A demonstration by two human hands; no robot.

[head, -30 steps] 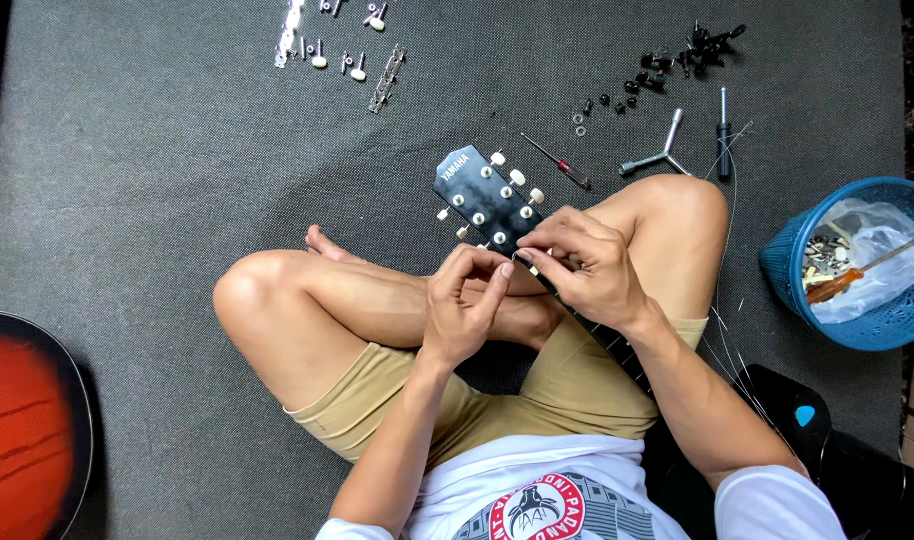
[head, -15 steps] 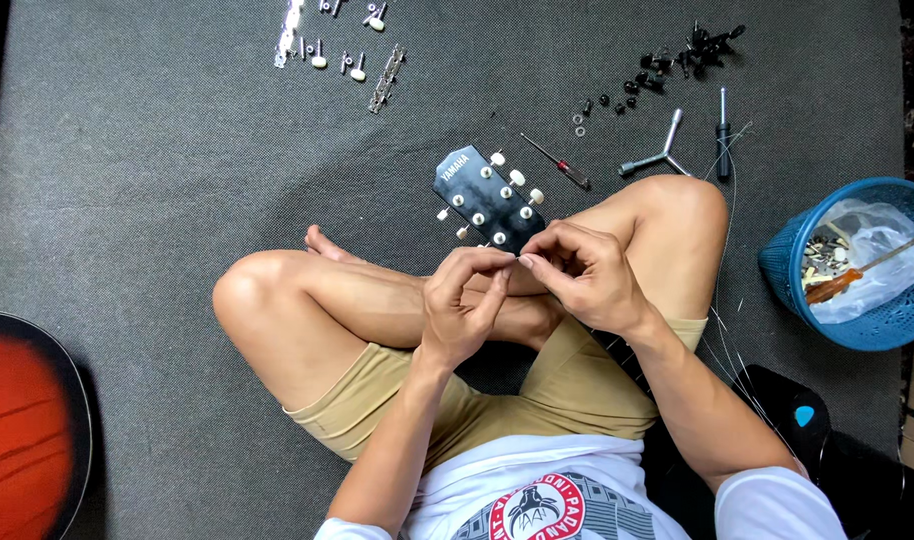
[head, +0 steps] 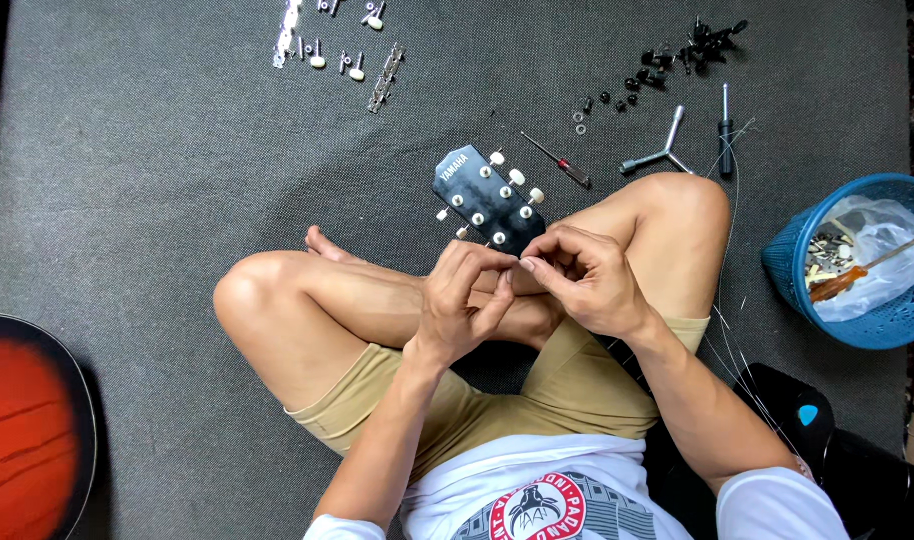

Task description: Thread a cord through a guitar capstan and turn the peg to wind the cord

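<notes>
I sit cross-legged on a grey carpet with a black guitar headstock [head: 485, 198] resting over my lap, its cream tuner knobs pointing outward. My left hand [head: 464, 305] and my right hand [head: 589, 280] meet at the lower end of the headstock. Their fingertips are pinched together there on what looks like a thin wire string. The neck below is hidden under both hands. Loose strings [head: 729, 310] trail past my right knee.
Spare tuners [head: 322, 40] lie at the top left and black pegs and washers [head: 667, 60] at the top right. A small screwdriver [head: 557, 160], a three-arm wrench [head: 662, 155] and a blue basket [head: 862, 260] are nearby. A red guitar body [head: 27, 430] lies at left.
Both hands stay at the base of the headstock; only the fingertips have shifted slightly.
</notes>
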